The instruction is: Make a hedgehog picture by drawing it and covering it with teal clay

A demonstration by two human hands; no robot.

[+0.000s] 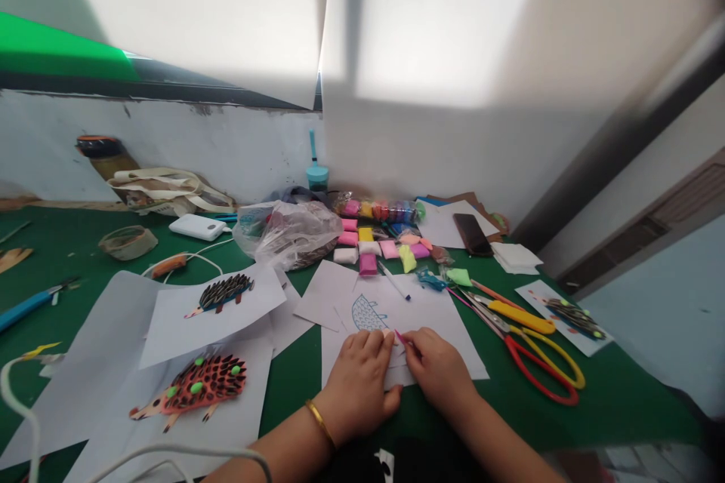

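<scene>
Along the rear left of the green counter (634,401), a bottle (116,158) with a dark, orange-edged top stands behind a pale cloth bag (164,187). Forward of the bag lies a roll of tape (128,244); to its right, a white power bank (198,227) (flat on its face or back, side undetermined) with a cord at its right end. A light blue cup (318,179), a blue stick rising above it, is near the wall (272,143). At rear right, a dark-screened phone (471,234) lies beside folded white tissues (516,258).
</scene>
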